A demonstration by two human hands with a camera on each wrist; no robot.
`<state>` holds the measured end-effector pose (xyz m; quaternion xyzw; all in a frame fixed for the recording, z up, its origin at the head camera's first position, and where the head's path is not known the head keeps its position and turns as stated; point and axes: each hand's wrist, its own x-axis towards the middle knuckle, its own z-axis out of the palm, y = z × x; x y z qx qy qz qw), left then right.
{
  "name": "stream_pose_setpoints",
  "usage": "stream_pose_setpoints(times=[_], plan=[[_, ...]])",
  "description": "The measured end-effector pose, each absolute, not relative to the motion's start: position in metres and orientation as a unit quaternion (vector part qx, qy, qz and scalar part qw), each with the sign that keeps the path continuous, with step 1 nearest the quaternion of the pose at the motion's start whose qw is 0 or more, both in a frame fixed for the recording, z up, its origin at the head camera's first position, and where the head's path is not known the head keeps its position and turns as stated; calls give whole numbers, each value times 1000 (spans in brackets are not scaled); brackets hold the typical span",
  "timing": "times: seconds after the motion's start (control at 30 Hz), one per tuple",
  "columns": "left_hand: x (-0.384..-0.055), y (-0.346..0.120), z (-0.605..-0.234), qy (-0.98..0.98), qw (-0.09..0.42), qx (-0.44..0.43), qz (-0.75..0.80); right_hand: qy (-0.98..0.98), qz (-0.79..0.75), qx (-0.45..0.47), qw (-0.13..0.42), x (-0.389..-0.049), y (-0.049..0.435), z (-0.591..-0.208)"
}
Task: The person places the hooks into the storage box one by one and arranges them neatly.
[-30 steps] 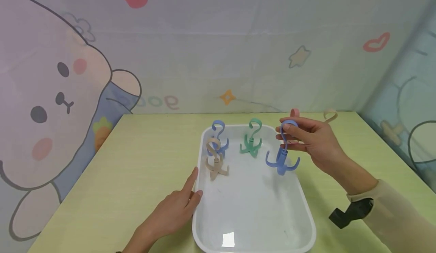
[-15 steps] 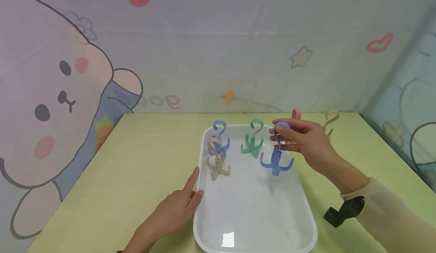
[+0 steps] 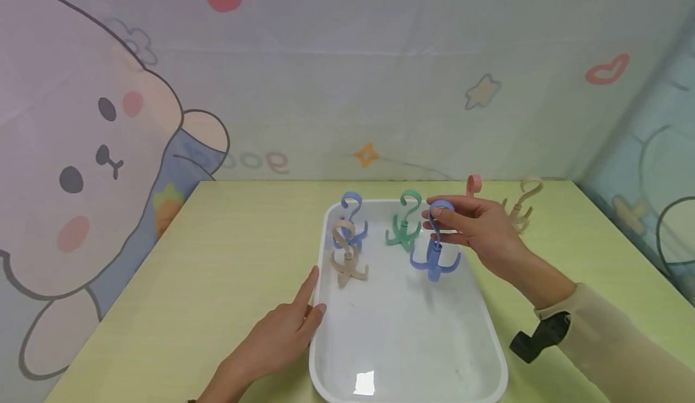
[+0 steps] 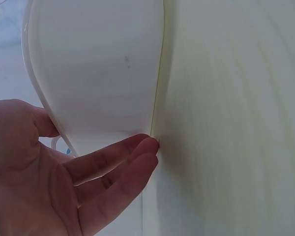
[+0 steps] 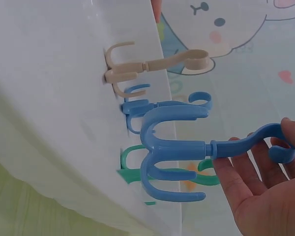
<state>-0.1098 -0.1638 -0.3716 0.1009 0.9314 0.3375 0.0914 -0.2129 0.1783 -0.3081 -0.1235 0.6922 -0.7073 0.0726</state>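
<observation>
My right hand (image 3: 485, 228) pinches a blue multi-prong hanging hook (image 3: 434, 261) by its curved top, prongs downward, over the right side of a white tray (image 3: 407, 342). The right wrist view shows the same blue hook (image 5: 179, 150) between thumb and fingers. My left hand (image 3: 277, 333) rests with extended fingers against the tray's left wall; in the left wrist view its fingertips touch that wall's outside near the table. Standing in the tray are a beige hook (image 3: 347, 264), another blue hook (image 3: 353, 207) behind it, and a green hook (image 3: 403, 234) at the back.
Behind my right hand, on the yellow-green table (image 3: 255, 228), stand a pink hook (image 3: 474, 184), mostly hidden, and a second beige hook (image 3: 523, 201). A printed cloth backdrop (image 3: 336, 77) rises along the table's back edge.
My right hand has carried the blue hook leftward and slightly down over the tray, uncovering more of the beige hook behind. The left hand stays at the tray's wall.
</observation>
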Motion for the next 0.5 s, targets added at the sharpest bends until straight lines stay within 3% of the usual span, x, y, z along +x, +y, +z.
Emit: stream_pose_setpoints(times=[0.5], plan=[[-110,-164,-371,933,93,102,331,707,-690,-132,78,-215,173,-312]])
